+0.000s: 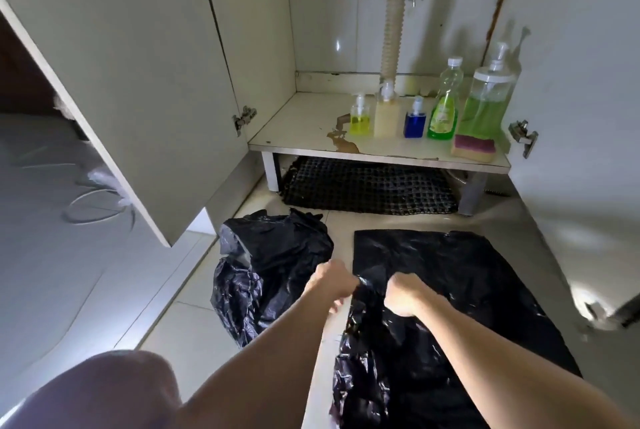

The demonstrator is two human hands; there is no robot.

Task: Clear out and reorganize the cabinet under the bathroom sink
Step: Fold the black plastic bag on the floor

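Left hand [330,281] and right hand [403,293] both clenched on flattened black bag [450,276] on floor; best pulled taut, edges aligned, before folding for cabinet shelf [304,124].

Both forearms are showing bare all the way down from the lower edge of the view, with no sleeve, cuff, watch or band appearing on either one. The left hand [333,285] and the right hand [404,294] are likewise showing bare, with no glove or ring to be made out, though the fingers are blurring too much for fine detail. A rounded bare knee [114,390] is bulging into the lower left corner, its upper edge lying partly in shadow, and no cloth is showing over it.
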